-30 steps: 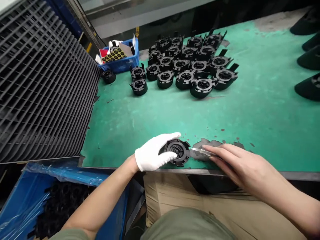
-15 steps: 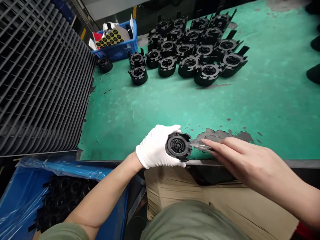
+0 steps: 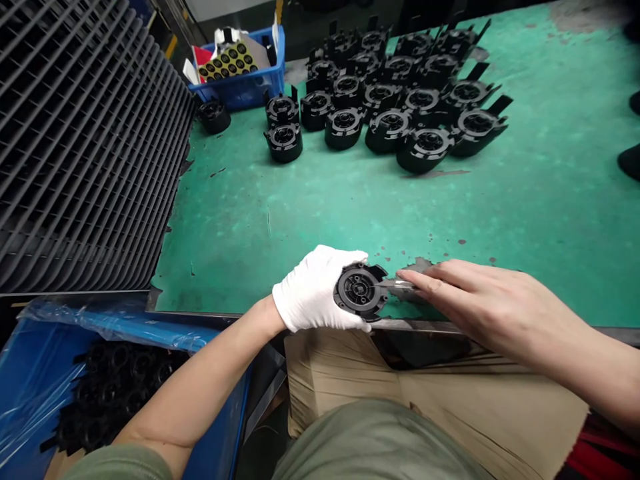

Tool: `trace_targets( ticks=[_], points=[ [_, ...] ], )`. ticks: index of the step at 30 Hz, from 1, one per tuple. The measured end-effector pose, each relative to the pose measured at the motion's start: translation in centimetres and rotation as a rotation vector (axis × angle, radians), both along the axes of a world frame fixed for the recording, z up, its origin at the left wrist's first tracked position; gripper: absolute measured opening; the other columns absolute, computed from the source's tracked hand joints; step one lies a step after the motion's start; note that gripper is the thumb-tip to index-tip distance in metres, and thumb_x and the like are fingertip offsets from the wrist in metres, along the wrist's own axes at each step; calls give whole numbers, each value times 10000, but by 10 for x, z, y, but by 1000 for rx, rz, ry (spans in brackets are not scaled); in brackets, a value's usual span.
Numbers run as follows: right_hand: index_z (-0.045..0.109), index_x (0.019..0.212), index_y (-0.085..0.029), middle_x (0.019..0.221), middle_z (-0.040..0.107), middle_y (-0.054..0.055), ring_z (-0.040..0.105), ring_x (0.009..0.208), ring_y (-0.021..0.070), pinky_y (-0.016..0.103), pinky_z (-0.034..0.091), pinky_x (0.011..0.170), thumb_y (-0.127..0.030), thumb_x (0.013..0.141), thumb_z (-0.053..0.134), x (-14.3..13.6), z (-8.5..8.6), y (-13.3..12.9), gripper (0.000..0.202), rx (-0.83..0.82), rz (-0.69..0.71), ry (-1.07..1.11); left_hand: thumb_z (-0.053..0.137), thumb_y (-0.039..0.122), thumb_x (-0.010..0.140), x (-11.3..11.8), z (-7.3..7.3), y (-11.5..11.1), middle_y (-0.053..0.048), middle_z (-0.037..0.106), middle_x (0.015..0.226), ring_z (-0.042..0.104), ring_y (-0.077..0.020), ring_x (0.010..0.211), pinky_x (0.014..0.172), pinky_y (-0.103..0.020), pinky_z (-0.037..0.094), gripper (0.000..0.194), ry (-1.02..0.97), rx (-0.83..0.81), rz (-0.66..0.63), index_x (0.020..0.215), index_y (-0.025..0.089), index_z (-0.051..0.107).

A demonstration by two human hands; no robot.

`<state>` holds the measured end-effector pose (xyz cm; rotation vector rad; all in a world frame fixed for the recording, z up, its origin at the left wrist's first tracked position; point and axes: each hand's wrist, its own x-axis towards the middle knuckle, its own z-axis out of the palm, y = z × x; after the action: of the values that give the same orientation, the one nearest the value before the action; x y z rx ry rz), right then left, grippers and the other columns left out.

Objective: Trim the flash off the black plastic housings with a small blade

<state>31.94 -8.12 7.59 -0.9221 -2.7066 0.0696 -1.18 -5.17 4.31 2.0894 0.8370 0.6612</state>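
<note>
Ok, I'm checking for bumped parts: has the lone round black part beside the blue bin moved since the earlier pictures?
No. The lone round black part sits at the same near left corner of the blue bin; only the camera view has shifted.

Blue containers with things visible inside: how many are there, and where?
2: small blue bin at the far left of the table, holding a yellow sheet; large blue bin at lower left, holding black parts. Others may be hidden.
</note>
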Motion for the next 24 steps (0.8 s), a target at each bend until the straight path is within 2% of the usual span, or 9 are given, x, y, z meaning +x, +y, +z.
trace_targets(
  ticks=[3,5,7,9,12,14,17,19,24],
  points=[
    [745,1565,-289,1096,831,69,766,854,206,338,470,647,-120,1177,463,2,-3,-2,509,-24,-23,21,968,797,829,1,3,0,-30,791,929,795,-258,811,796,-380,595,665,20,-41,-18,1070,244,690],
    [750,1577,-315,1082,828,64,769,863,219,337,480,645,-142,1180,444,3,-3,-3,531,-60,-30,17,957,794,837,-1,-2,-2,-48,803,971,822,-284,874,847,-411,639,674,27,-16,-13,1123,241,698],
    [751,1564,-307,1062,824,56,763,842,214,331,490,635,-147,1176,463,4,-3,-3,509,-61,-24,0,960,852,789,-3,-13,-6,-128,828,1171,848,-369,1105,1018,-517,683,851,28,70,39,1296,220,701],
    [723,1554,-271,1093,825,54,768,848,203,327,518,647,-148,1181,491,6,-1,-3,455,-16,-9,-3,961,936,717,-4,-27,-10,-209,787,1375,798,-446,1322,1178,-640,652,1117,35,162,107,1488,192,645],
    [648,1604,-227,1184,814,75,776,903,188,317,576,731,-186,1200,551,12,0,-3,417,21,-17,32,942,973,714,-4,-38,-18,-235,761,1420,782,-465,1350,1190,-673,652,1226,36,248,177,1568,163,597],
    [630,1633,-219,1181,792,79,758,890,173,304,572,744,-214,1211,576,18,0,-3,425,18,-57,62,928,877,800,-3,-36,-22,-235,765,1440,794,-454,1341,1181,-652,664,1120,17,284,186,1586,159,583],
    [621,1649,-218,1136,768,71,730,846,159,297,546,706,-247,1233,561,24,-1,-2,421,16,-84,49,858,565,917,-2,-24,-26,-232,748,1566,780,-422,1431,1248,-605,647,928,-36,299,94,1685,170,519],
    [617,1650,-228,1121,773,66,732,849,165,299,545,695,-263,1240,550,27,-3,-3,416,36,-74,25,816,454,935,-3,-18,-28,-249,697,1675,736,-411,1534,1309,-575,620,965,-52,286,32,1771,156,437],
    [645,1662,-263,1206,828,64,784,942,177,308,588,778,-260,1215,604,29,-9,-4,449,16,-55,6,875,774,936,3,-25,-27,-280,663,1731,710,-471,1581,1341,-630,598,1179,10,232,61,1819,168,383]
  ],
)
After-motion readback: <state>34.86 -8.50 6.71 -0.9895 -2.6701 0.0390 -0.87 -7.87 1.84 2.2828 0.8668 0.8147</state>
